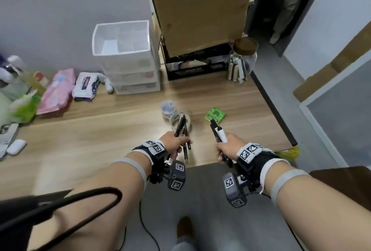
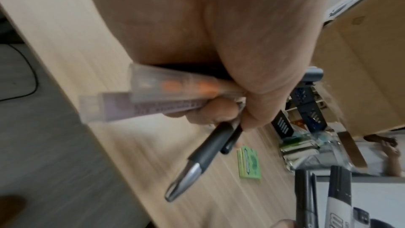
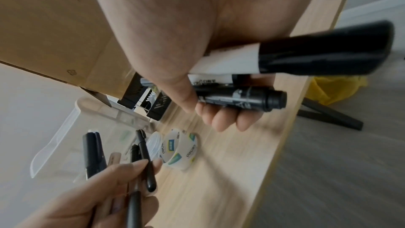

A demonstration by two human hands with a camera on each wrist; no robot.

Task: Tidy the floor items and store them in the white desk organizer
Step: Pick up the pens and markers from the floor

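My left hand (image 1: 174, 142) grips a bundle of pens (image 1: 181, 130) above the wooden floor; the left wrist view shows a black pen (image 2: 197, 160) and two translucent highlighters (image 2: 157, 96) in its fist. My right hand (image 1: 226, 146) holds two black-and-white markers (image 1: 218, 133), seen close in the right wrist view as markers (image 3: 285, 58). On the floor ahead lie a tape roll (image 1: 180, 119), a small round tub (image 1: 167, 108) and a green packet (image 1: 214, 115). The white desk organizer (image 1: 124, 54) stands by the wall, its top tray open.
A large cardboard box (image 1: 198, 10) on a black crate (image 1: 196, 68) stands right of the organizer, with a glass jar (image 1: 243, 60) beside it. Wipe packs (image 1: 85, 85) and bags lie along the left wall. A grey mat (image 1: 200, 200) lies under me.
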